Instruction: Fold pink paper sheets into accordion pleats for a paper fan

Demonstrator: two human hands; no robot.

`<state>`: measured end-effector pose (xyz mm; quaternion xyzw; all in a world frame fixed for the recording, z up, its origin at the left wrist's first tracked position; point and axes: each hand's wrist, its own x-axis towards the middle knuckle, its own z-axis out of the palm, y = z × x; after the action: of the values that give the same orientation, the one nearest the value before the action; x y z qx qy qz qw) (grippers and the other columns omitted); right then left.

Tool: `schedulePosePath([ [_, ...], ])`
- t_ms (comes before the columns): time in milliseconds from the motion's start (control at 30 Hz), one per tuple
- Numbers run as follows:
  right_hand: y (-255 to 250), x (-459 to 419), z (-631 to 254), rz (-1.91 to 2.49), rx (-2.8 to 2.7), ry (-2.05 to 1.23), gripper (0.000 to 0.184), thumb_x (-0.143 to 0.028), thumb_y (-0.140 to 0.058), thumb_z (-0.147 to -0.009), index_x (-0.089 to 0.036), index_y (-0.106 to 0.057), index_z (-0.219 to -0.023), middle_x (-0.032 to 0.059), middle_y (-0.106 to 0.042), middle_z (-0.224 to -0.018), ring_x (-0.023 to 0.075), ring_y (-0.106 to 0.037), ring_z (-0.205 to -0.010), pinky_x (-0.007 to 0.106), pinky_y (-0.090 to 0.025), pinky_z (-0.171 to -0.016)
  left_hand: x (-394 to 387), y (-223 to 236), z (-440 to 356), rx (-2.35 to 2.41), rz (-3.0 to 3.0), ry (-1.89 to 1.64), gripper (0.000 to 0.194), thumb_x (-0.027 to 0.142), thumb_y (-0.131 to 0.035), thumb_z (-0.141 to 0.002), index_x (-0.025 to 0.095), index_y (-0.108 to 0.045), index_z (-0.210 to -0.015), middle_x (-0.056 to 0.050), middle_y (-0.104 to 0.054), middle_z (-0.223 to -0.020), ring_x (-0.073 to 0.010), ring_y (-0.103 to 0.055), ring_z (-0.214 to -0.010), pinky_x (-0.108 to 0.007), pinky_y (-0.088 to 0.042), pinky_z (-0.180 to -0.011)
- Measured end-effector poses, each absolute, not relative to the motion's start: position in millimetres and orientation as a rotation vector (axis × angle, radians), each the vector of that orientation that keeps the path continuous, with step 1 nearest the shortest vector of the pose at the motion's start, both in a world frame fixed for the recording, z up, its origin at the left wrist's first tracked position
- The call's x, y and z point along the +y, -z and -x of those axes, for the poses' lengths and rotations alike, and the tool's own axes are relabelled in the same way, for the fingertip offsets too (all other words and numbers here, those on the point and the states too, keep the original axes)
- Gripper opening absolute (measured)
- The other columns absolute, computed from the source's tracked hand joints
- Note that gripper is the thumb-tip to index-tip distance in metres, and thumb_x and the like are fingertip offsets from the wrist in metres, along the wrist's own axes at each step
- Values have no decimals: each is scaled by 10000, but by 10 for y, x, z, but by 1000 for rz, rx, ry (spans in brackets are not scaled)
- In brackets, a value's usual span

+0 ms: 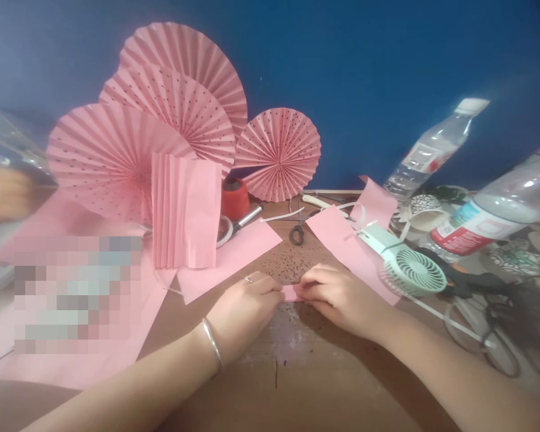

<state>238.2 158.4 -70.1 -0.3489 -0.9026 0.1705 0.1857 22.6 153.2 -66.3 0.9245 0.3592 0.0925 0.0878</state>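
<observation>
We have the narrow pink paper strip (291,293) at mid-tabletop (238,393), long axis running left-right between the grips, left hand (248,305) pinching its left end, right hand (342,298) its right, neither nearer, black-handled scissors (296,234) beyond.

Paper-craft corner, home or small workshop; I can't tell which. Signs: wooden tabletop (225,387) sprinkled with dark specks, pleated pink rosettes (94,138) against a blue wall (355,72), scissors (297,227), the folded pink strip (291,293) I hold. Mint-green fan (414,271) and plastic bottles (481,225) crowd my right, domestic-looking.
</observation>
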Motion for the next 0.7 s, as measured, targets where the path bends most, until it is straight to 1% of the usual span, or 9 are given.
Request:
schedulePosePath([
  [167,676,1541,-2338,1059,-2557,-430,197,-132,-466,-825,-189,-653,-799,46,-599,-861,177,-522,-843,329,-418,-756,1489,615,-284,1115,-2771,-106,182,126,-423,-833,150,-602,-809,-45,-546,-802,-177,-498,-801,-313,-467,-732],
  [300,694,1507,-2306,1119,-2525,-420,187,-87,-493,-776,-193,-641,-818,44,-590,-881,180,-516,-844,324,-427,-746,1483,620,-299,1141,-2788,-14,200,133,-396,-852,147,-594,-824,-47,-532,-808,-189,-482,-807,-332,-466,-731],
  [400,693,1475,-2280,1138,-2508,-407,206,-75,-470,-783,-183,-637,-841,54,-594,-880,189,-514,-859,335,-433,-751,1494,652,-290,1123,-2815,-11,218,143,-376,-867,151,-586,-811,-46,-526,-808,-187,-475,-810,-333,-462,-734],
  [533,689,1451,-2271,1150,-2468,-404,206,-61,-463,-780,-176,-630,-815,59,-599,-884,193,-514,-862,345,-440,-746,1501,673,-280,1113,-2825,-53,224,148,-377,-870,144,-581,-777,-48,-520,-787,-182,-474,-806,-330,-459,-739],
  [700,695,1468,-2285,1136,-2455,-455,186,-54,-487,-765,-180,-621,-789,45,-597,-890,182,-515,-855,334,-435,-754,1495,659,-288,1115,-2829,-111,209,156,-415,-855,137,-587,-739,-45,-519,-750,-179,-480,-768,-314,-469,-687],
])
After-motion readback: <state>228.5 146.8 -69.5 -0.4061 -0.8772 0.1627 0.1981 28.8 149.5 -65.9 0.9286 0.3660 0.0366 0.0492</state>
